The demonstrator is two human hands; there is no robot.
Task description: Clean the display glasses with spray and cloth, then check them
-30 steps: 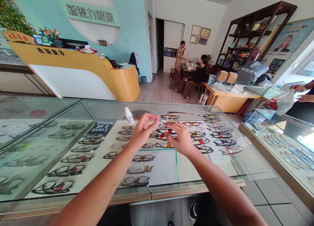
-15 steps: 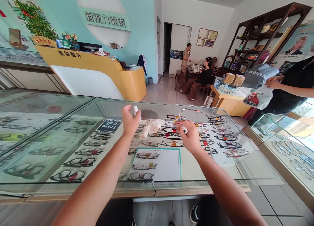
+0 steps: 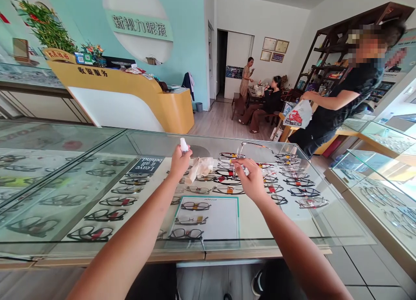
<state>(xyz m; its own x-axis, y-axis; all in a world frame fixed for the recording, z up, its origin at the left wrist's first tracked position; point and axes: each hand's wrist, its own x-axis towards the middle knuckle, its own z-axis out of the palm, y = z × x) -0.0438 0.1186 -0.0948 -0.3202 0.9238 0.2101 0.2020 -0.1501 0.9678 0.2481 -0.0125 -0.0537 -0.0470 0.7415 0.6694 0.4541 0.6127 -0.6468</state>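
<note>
My left hand (image 3: 180, 164) is closed round a small white spray bottle (image 3: 183, 144), which points upward above the glass counter (image 3: 260, 246). My right hand (image 3: 251, 180) pinches a pair of eyeglasses (image 3: 256, 145); one thin temple stretches to the right above the fingers, and the lenses are hard to make out. Between the two hands a crumpled beige cloth (image 3: 199, 169) lies on the counter top. Under the glass, rows of spectacle frames (image 3: 227, 190) rest on pale lining, several with red or yellow tags.
A person (image 3: 344, 87) in black stands beyond the counter's right end with a white plastic bag (image 3: 299, 114). Two other people are at a table at the back. A second glass case (image 3: 383, 200) stands at right, and a yellow reception desk (image 3: 130, 85) lies ahead.
My left hand has turned and moved slightly right, bringing the bottle more upright. My right hand stays almost in place with the eyeglasses. The person in black has moved left with the bag.
</note>
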